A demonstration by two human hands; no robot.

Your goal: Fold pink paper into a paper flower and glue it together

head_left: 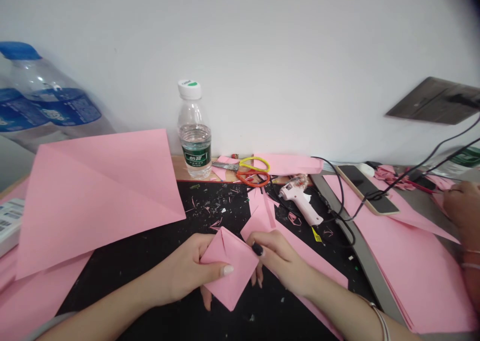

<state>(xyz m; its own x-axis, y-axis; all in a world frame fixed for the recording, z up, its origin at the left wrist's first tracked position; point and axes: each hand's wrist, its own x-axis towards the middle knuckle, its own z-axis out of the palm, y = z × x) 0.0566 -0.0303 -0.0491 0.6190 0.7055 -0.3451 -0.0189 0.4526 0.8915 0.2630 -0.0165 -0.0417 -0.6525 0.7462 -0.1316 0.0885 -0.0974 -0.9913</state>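
A folded pink paper square point(234, 261), turned like a diamond, is held between both hands just above the black mat. My left hand point(189, 266) grips its left side, thumb lying flat across the front face and fingers behind. At the right corner, my right hand point(279, 258) pinches the edge between thumb and fingers. A crease and a small opening show near the top of the folded paper. Under my right hand lies a long pink paper strip point(318, 266).
A water bottle point(195, 131), scissors point(253, 171) and a glue gun point(302, 201) with cables stand or lie behind the hands. Large pink sheets point(101, 196) lie left. At right are a phone point(367, 188), more pink sheets point(423, 266) and another person's hand point(463, 206). Scraps litter the mat point(150, 261).
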